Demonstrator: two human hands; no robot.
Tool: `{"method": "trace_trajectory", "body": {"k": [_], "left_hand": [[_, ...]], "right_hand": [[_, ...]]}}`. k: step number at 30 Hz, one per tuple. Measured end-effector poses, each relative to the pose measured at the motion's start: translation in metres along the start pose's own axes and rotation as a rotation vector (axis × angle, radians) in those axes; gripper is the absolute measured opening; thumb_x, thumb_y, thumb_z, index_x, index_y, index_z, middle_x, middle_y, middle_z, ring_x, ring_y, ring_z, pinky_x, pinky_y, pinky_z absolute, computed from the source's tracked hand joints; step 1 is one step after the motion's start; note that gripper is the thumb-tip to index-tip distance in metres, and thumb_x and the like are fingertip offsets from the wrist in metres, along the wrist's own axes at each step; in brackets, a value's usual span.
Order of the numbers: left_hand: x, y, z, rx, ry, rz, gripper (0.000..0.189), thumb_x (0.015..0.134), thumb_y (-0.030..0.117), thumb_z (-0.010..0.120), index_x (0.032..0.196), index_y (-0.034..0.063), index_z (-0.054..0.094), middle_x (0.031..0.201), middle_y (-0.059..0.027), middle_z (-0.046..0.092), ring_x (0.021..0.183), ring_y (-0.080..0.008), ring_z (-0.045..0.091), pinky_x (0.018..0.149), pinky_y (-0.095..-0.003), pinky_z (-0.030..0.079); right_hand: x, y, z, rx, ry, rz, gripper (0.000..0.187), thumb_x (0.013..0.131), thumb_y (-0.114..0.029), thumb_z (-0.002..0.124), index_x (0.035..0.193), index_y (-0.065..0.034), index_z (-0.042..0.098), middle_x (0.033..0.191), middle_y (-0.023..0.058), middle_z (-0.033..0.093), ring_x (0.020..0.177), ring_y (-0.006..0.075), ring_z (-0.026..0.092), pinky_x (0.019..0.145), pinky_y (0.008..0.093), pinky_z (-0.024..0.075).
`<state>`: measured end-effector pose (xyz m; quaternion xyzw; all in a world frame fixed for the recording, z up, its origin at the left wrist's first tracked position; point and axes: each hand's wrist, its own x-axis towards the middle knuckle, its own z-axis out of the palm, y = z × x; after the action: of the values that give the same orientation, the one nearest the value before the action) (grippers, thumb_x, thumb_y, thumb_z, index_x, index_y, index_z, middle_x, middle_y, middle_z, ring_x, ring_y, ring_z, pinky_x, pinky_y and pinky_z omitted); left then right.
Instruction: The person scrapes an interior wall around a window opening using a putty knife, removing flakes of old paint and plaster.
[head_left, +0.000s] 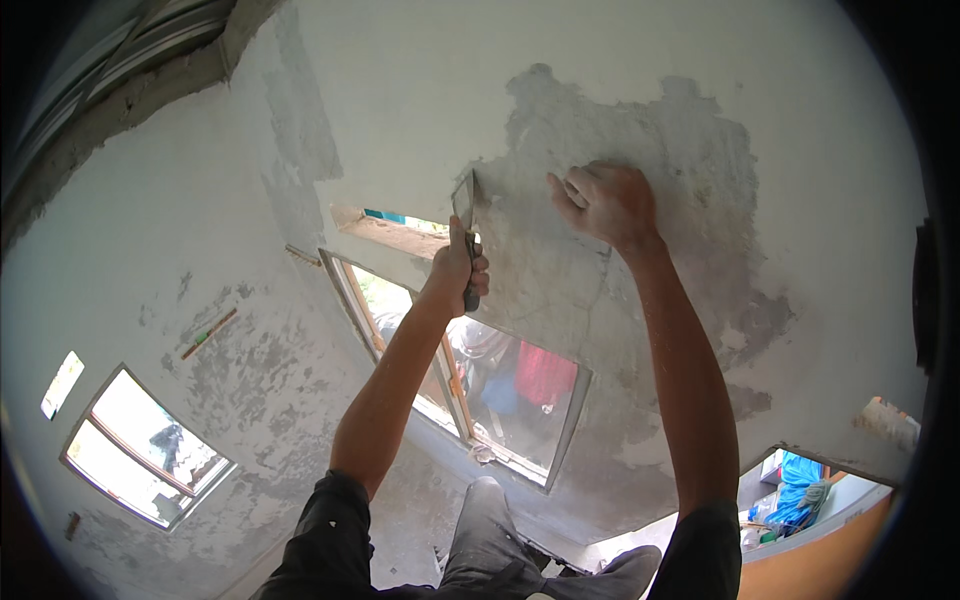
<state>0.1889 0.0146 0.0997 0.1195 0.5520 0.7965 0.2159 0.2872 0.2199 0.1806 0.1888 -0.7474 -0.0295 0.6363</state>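
Note:
My left hand (459, 271) grips the black handle of a putty knife (464, 201), its metal blade pointing up against the wall at the left edge of a bare grey patch (630, 142). Around that patch the wall (420, 90) has a pale coating with ragged edges. To the right, my right hand (606, 201) is raised in front of the grey area, fingers curled and dusty. No tool shows in it, but the inside of the palm is hidden. Whether its knuckles touch the wall is unclear.
Below my left hand is a wood-framed window (480, 397), with a narrow opening (397, 231) above it. Another window (146, 450) pierces the patchy left wall. A doorway (787, 502) with blue sheeting lies lower right. My dusty trouser legs (484, 532) show below.

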Motion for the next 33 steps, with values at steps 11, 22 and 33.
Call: {"method": "trace_trajectory", "body": {"k": [11, 22, 33], "left_hand": [[0.006, 0.004, 0.007, 0.097, 0.120, 0.002, 0.057, 0.091, 0.070, 0.030, 0.070, 0.0171, 0.036, 0.054, 0.0061, 0.027, 0.042, -0.0071, 0.026, 0.038, -0.0233, 0.024], [0.028, -0.009, -0.002, 0.120, 0.256, 0.117, 0.062, 0.092, 0.068, 0.027, 0.069, 0.0124, 0.038, 0.051, 0.0013, 0.033, 0.038, -0.0123, 0.032, 0.036, -0.0291, 0.030], [0.058, 0.007, -0.040, 0.323, 0.344, 0.221, 0.060, 0.092, 0.067, 0.028, 0.064, 0.0150, 0.037, 0.049, 0.0026, 0.031, 0.035, -0.0112, 0.028, 0.034, -0.0275, 0.028]], "right_hand": [[-0.002, 0.000, 0.001, -0.057, -0.050, 0.037, 0.035, 0.082, -0.028, 0.066, 0.055, -0.0095, 0.053, 0.051, 0.0076, 0.055, 0.047, 0.0262, 0.055, 0.044, 0.0379, 0.0444], [-0.007, -0.003, 0.010, -0.005, -0.049, 0.068, 0.033, 0.082, -0.029, 0.065, 0.057, -0.0097, 0.057, 0.052, 0.0080, 0.055, 0.048, 0.0264, 0.056, 0.046, 0.0395, 0.0456], [-0.005, -0.001, 0.007, -0.029, -0.006, 0.024, 0.037, 0.079, -0.023, 0.070, 0.053, -0.0098, 0.047, 0.049, 0.0063, 0.050, 0.046, 0.0247, 0.052, 0.043, 0.0374, 0.0406]]}}
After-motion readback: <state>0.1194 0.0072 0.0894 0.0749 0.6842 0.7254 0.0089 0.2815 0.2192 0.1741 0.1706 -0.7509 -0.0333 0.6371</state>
